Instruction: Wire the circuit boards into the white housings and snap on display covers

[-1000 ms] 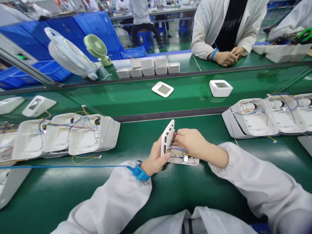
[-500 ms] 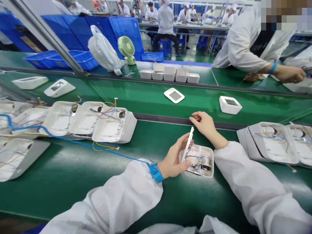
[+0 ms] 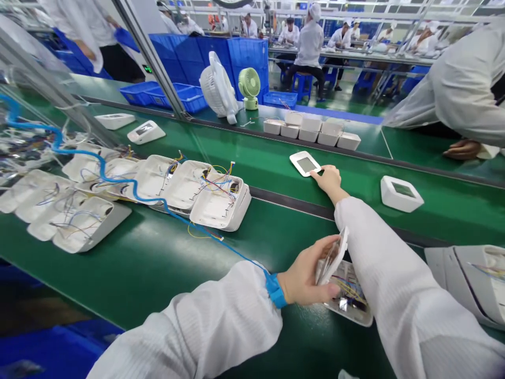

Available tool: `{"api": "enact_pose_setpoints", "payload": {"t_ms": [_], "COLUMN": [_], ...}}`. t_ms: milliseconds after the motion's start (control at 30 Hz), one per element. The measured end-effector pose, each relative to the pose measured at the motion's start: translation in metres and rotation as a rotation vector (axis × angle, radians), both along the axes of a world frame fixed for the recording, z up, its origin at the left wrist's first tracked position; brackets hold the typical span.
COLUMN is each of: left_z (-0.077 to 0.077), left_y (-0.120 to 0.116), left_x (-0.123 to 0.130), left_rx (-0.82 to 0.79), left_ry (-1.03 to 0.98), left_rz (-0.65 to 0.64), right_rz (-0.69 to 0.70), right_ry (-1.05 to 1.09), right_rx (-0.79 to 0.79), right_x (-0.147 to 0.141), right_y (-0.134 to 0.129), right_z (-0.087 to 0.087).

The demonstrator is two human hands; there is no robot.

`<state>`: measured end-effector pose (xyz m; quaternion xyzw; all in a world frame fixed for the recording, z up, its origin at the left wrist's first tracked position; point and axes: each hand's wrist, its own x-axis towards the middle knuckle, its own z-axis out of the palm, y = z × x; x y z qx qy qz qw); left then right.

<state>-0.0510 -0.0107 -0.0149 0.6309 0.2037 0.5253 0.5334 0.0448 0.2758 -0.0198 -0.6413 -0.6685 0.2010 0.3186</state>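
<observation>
left hand (image 3: 310, 276): pinches a raised white cover (image 3: 335, 263) between thumb and fingers, tilted over the left side of the open casing (image 3: 357, 317).

open casing: rests on the green work table (image 3: 165, 252); contains yellow and blue wires (image 3: 347, 289); partly overlapped by the right sleeve (image 3: 390, 268).

right hand (image 3: 329, 180): reaches beyond the open casing; touches the near corner of a screen panel (image 3: 303, 163) with the thumb, other fingers bent beside the edge; cannot tell whether pinched.

screen panel: lies flat on the green belt (image 3: 264, 163), beyond the open casing and slightly left.

blue wristband (image 3: 276, 291): worn at the left wrist, left of the open casing; joined to a blue cord (image 3: 165, 206) farther left.

white housings (image 3: 461, 279): right of the open casing, cut off at the edge of view.

boxy white device (image 3: 402, 193): beyond and right of the open casing, on the belt.

row of wired housings (image 3: 216, 205): left of and beyond the open casing.

second row (image 3: 81, 218): farther left of the open casing.

stacked white boxes (image 3: 311, 128): well beyond the open casing, on the opposite bench (image 3: 365, 123).

white fan (image 3: 219, 87), green fan (image 3: 249, 84): side by side, well beyond and left of the open casing.

co-worker's hand (image 3: 462, 149): well beyond and right of the open casing.
</observation>
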Motion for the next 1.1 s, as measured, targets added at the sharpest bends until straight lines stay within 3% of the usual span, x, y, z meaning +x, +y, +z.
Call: {"api": "enact_pose_setpoints", "payload": {"t_ms": [133, 233, 433, 533, 700, 933, 1033, 1100], "left_z": [-0.002, -0.002, 0.004, 0.006, 0.002, -0.005, -0.004, -0.002], "left_y": [0.001, 0.001, 0.0, 0.0, -0.002, -0.001, -0.001, -0.003], "left_x": [0.0, 0.0, 0.003, 0.003, 0.001, -0.001, -0.001, 0.0], "left_rx": [-0.011, -0.01, 0.012, 0.022, -0.019, -0.044, -0.04, -0.032], "left_ry": [0.042, 0.036, -0.06, -0.07, -0.009, 0.008, 0.017, 0.029], "left_rz": [-0.025, -0.037, -0.061, -0.064, -0.048, -0.039, -0.048, -0.051], "right_rz": [0.133, 0.288, 0.597, 0.585, 0.442, 0.35, 0.329, 0.374], "right_ry": [0.241, 0.382, 0.369, 0.378, 0.424, 0.354, 0.318, 0.286], "right_rx": [-0.024, -0.079, -0.204, -0.121, -0.02, 0.033, 0.034, 0.011], "right_x": [0.004, 0.007, 0.006, 0.007, 0.029, 0.08, 0.098, 0.107], "right_y": [-0.011, -0.036, -0.098, -0.109, -0.121, -0.189, -0.214, -0.226], "right_z": [0.003, 0.01, 0.015, 0.013, 0.009, 0.006, 0.016, 0.033]}}
